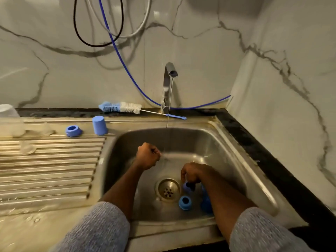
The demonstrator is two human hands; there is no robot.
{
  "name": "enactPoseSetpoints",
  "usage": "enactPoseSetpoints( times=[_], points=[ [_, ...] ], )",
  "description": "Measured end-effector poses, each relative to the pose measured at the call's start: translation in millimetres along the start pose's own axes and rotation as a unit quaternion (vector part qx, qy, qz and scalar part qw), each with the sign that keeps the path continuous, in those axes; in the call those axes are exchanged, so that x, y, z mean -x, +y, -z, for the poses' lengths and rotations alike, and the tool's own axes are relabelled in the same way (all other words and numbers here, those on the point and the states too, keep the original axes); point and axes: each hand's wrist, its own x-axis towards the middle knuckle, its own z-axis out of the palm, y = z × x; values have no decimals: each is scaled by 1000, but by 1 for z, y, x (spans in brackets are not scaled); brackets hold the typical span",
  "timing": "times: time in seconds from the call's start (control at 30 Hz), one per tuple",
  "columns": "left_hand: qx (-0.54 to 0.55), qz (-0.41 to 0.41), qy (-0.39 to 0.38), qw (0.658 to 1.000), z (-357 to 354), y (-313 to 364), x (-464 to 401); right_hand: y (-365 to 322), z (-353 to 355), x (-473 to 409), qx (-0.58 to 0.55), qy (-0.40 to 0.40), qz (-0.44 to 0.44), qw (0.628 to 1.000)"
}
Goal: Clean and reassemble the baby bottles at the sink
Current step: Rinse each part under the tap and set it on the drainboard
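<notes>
- Left hand, centre of the frame: fingers curled tight into a fist beside the thin stream from the tap. Something pale and blurred sticks out to its right under the water; cannot tell what it is.
- Right hand, lower centre right: fingers curled down onto a small blue bottle part just right of the drain.
- Blue ring lies loose on the sink floor, below the drain; another blue piece sits half hidden behind the right forearm.
- On the surface at left centre: second blue ring and blue cap, well apart from the basin. Bottle brush lies along the back edge.
- Handling, judged: parts look like small, light, stiff plastic; wet, so likely slippery. Pinch rings across the rim; wrap the cap by its side wall.
- Clear parts at far left are too faint to identify.
</notes>
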Motion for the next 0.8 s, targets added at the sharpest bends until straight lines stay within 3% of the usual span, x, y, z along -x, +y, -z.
enactPoseSetpoints(
  times=[0.2, 0.27, 0.33, 0.43, 0.5, 0.57, 0.8],
  points=[
    [74, 38, 38, 996, 6, -1, -2, -9, -10, -10, 39, 18, -3, 999],
    [81, 42, 29, 995, 4, 2, -1, -15, -6, -12, -3, 48, 2, 999],
    [95, 50, 24, 994, 1, 3, -1, -21, 5, -15, -99, 129, 19, 987],
    [112, 66, 14, 992, -2, 6, 1, -34, 28, -23, -311, 254, 53, 914],
    [127, 64, 14, 990, -5, 6, -1, -44, 37, -28, -467, 264, 60, 842],
    [138, 58, 22, 988, -8, 7, -3, -49, 40, -30, -553, 246, 77, 792],
    [167, 27, 33, 985, -16, 9, -5, -49, 40, -31, -612, 225, 121, 749]
  ],
)
